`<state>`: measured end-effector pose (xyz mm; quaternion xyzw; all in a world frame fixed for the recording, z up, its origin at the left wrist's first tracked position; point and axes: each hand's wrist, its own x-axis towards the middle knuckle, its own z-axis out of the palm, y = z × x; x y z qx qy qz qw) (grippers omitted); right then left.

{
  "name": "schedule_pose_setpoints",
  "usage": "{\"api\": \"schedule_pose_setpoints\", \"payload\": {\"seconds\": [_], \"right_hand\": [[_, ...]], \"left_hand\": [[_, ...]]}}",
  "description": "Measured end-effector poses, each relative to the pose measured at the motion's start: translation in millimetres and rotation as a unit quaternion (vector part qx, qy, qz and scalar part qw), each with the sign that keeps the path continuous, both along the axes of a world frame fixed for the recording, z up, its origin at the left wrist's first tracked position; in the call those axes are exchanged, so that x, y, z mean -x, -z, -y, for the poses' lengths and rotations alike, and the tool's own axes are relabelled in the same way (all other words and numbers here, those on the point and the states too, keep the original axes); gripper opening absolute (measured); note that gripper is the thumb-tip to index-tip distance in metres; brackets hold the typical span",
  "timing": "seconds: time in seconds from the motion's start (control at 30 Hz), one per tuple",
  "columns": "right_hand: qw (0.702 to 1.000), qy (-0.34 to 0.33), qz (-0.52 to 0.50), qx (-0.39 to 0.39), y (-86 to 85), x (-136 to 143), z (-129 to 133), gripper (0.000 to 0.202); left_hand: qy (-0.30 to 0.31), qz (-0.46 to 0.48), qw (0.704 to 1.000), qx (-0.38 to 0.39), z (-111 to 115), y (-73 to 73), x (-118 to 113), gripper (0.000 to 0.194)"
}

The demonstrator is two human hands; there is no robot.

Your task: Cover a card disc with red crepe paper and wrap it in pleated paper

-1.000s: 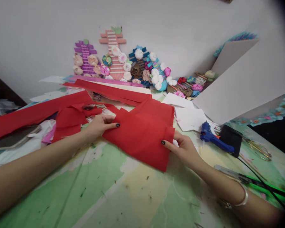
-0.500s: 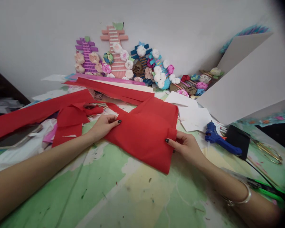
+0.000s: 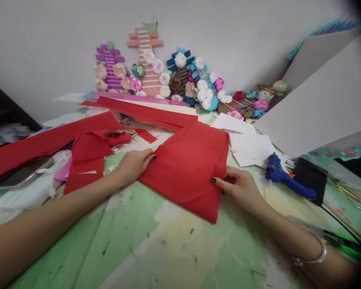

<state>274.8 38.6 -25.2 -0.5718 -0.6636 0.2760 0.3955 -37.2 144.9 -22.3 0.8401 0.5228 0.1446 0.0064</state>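
A sheet of red crepe-like paper [image 3: 186, 168], folded over, lies in front of me on the green and white table cover [image 3: 156, 249]. Its left edge is pinched by my left hand [image 3: 135, 164], thumb on top and the other fingers partly hidden. At the right edge my right hand [image 3: 240, 184] grips the same paper between thumb and fingers. More red paper pieces [image 3: 87, 152] lie to the left, near my left forearm. Behind the folded sheet runs a long red strip [image 3: 147, 114].
Right of my right hand lie a blue glue gun [image 3: 285, 176] on a black pad [image 3: 309, 180], scissors [image 3: 353, 192] and white paper [image 3: 251, 148]. Flower-decorated craft instruments [image 3: 150, 68] lean on the back wall. A phone [image 3: 21, 172] lies at left, a white board [image 3: 319, 88] at right.
The folded red paper and both hands have shifted slightly; the left hand's fingers now lie at its edge. The view has turned a little, so things at the right appear farther right.
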Motion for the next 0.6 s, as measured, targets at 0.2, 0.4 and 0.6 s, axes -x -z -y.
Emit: {"api": "schedule_pose_setpoints", "payload": {"seconds": [0.2, 0.4, 0.6], "right_hand": [[0.999, -0.009, -0.041, 0.033, 0.3, -1.1, -0.8, 0.020], [0.998, -0.006, -0.053, 0.044, 0.4, -0.2, -0.7, 0.022], [1.000, -0.011, -0.010, -0.001, 0.4, 0.1, -1.4, 0.017]], "left_hand": [[-0.023, -0.081, 0.996, -0.014, 0.8, 2.7, -0.1, 0.033], [-0.041, -0.115, 0.992, -0.014, 3.4, 0.5, -3.4, 0.033], [-0.050, -0.159, 0.986, -0.008, 6.6, -0.5, -7.0, 0.034]]}}
